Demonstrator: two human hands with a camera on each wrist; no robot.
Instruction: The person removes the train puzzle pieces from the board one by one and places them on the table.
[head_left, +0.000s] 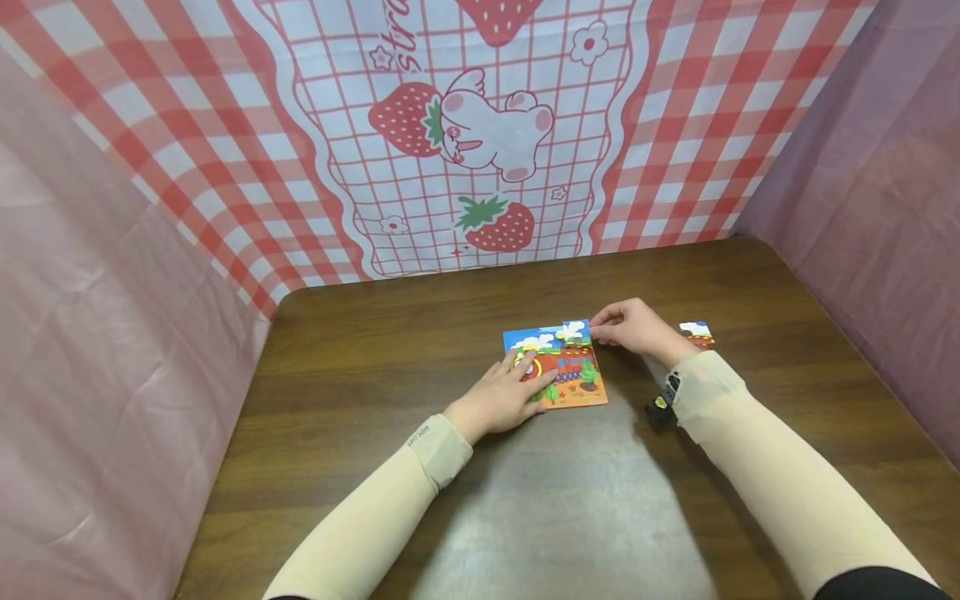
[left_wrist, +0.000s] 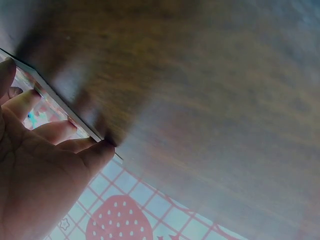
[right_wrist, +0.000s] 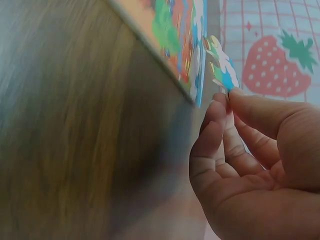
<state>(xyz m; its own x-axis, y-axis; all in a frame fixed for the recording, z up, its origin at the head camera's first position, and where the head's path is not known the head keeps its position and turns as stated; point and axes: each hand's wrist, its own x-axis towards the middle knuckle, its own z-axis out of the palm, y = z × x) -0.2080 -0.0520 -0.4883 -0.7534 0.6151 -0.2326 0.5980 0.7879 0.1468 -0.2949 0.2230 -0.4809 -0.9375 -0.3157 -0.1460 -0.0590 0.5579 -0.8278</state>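
A colourful jigsaw puzzle board [head_left: 598, 392], with blue sky, clouds and orange ground, lies flat on the table. My left hand [head_left: 506, 398] rests on its left part, fingers spread over the picture; in the left wrist view the hand [left_wrist: 45, 155] lies along the board's edge [left_wrist: 65, 107]. Between thumb and fingertips, my right hand [head_left: 636, 329] pinches a puzzle piece [head_left: 576, 330] with cloud and blue sky over the board's upper right corner. In the right wrist view that piece [right_wrist: 225, 65] is tilted and appears raised off the board [right_wrist: 167, 35].
Another puzzle piece [head_left: 696, 332] lies on the brown wooden table [head_left: 360, 375], right of the board and partly behind my right wrist. A small black device [head_left: 660, 408] hangs at that wrist. A strawberry-print cloth [head_left: 465, 217] stands behind the table, with pink curtains at both sides.
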